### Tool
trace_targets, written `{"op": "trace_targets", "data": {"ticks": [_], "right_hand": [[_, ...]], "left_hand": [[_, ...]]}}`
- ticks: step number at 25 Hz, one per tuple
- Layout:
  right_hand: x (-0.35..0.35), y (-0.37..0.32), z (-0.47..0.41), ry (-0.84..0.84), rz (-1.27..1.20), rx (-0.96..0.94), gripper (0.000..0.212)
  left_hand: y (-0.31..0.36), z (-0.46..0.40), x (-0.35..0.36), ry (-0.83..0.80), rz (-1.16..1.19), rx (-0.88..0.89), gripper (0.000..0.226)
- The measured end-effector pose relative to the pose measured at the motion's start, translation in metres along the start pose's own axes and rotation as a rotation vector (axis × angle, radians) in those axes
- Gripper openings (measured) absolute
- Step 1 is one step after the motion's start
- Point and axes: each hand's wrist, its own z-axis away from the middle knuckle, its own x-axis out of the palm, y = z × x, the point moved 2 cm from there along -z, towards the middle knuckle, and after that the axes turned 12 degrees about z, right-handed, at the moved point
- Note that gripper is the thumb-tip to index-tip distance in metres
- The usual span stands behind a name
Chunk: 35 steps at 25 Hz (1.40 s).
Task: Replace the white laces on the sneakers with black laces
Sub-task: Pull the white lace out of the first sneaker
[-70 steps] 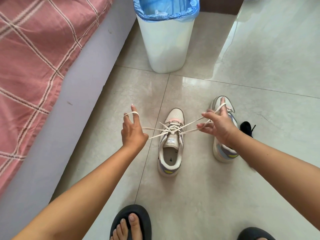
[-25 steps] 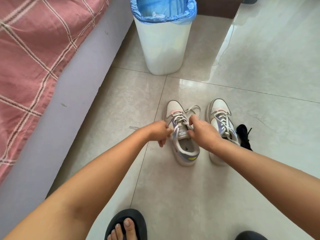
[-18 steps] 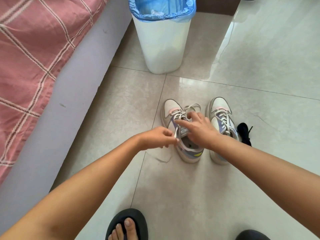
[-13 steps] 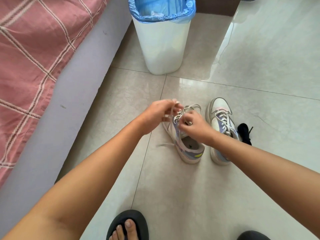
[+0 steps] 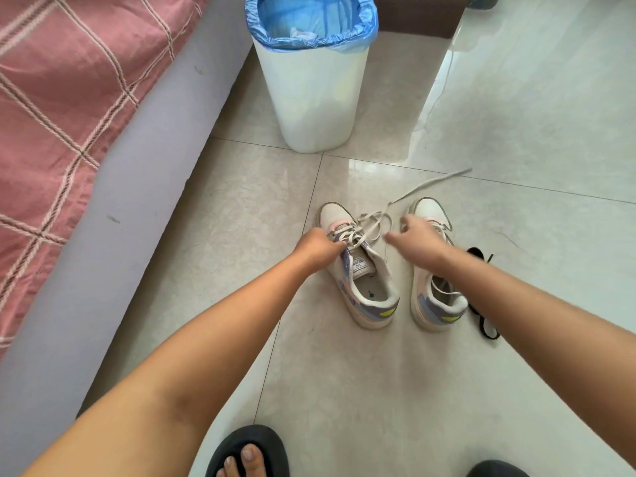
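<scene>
Here I look down at two sneakers on the tile floor (image 5: 516,373). My left hand (image 5: 318,244) sits on the left sneaker (image 5: 361,287), near its toe end. Its fingers are curled tight and pinch the white lace (image 5: 370,223) where it crosses the shoe. The lace is loose up there. One end of it runs away across the floor, up and to the right. My right hand (image 5: 418,237) hangs over the right sneaker (image 5: 435,301), just beside the loose loops. Its fingers are spread a bit and hold nothing. The right sneaker has its own white lace in it. The black laces (image 5: 481,321) lie in a pile on the floor, just to the right of the right sneaker. A white trash bin (image 5: 316,98) with a blue bag stands behind the shoes. A bed with a pink checked cover (image 5: 62,98) is on the left. My foot in a dark slipper (image 5: 247,449) shows at the bottom.
</scene>
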Motion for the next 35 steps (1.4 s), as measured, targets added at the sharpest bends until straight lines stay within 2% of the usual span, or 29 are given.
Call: {"op": "trace_targets", "data": {"ticks": [2, 5, 9, 12, 14, 16, 19, 20, 22, 25, 28, 29, 31, 35], "right_hand": [[0.025, -0.005, 0.009, -0.047, 0.210, -0.116, 0.044], [0.038, -0.005, 0.006, 0.014, 0.452, -0.171, 0.036], [0.041, -0.004, 0.005, 0.033, 0.451, -0.196, 0.025], [0.045, -0.002, 0.007, 0.009, 0.430, -0.228, 0.019], [0.044, 0.000, 0.006, 0.015, 0.447, -0.219, 0.020], [0.041, 0.003, 0.006, 0.029, 0.495, -0.206, 0.019], [0.041, 0.004, 0.009, 0.033, 0.568, -0.253, 0.016], [0.042, 0.004, 0.010, 0.035, 0.589, -0.275, 0.018], [0.044, 0.002, 0.010, 0.043, 0.607, -0.299, 0.020], [0.045, 0.004, 0.008, 0.077, 0.646, -0.297, 0.021], [0.035, 0.018, 0.003, 0.111, 0.637, -0.248, 0.016], [0.031, 0.023, 0.002, 0.099, 0.606, -0.238, 0.016], [0.027, 0.028, 0.001, 0.073, 0.557, -0.242, 0.018], [0.030, 0.021, 0.003, 0.078, 0.559, -0.279, 0.019]], "left_hand": [[0.004, -0.002, 0.002, 0.004, 0.029, 0.010, 0.033], [0.007, -0.001, 0.004, 0.022, 0.018, 0.024, 0.032], [0.005, 0.002, 0.005, 0.021, 0.003, 0.038, 0.026], [0.004, 0.001, 0.009, 0.033, 0.002, 0.010, 0.037], [0.005, 0.002, 0.010, 0.029, -0.055, 0.043, 0.029], [0.008, 0.009, 0.005, 0.060, -0.322, 0.141, 0.021], [0.006, 0.017, -0.008, 0.175, -0.806, 0.341, 0.025], [0.004, 0.017, -0.013, 0.187, -0.912, 0.339, 0.027], [0.002, 0.013, -0.023, 0.189, -0.910, 0.186, 0.031], [-0.012, 0.012, -0.050, 0.225, -0.883, -0.078, 0.025], [-0.039, 0.019, -0.093, 0.279, -0.869, -0.196, 0.030], [-0.046, 0.019, -0.100, 0.289, -0.839, -0.166, 0.028], [-0.049, 0.023, -0.096, 0.289, -0.750, 0.039, 0.025], [-0.018, 0.038, -0.024, 0.217, -0.656, 0.823, 0.025]]}}
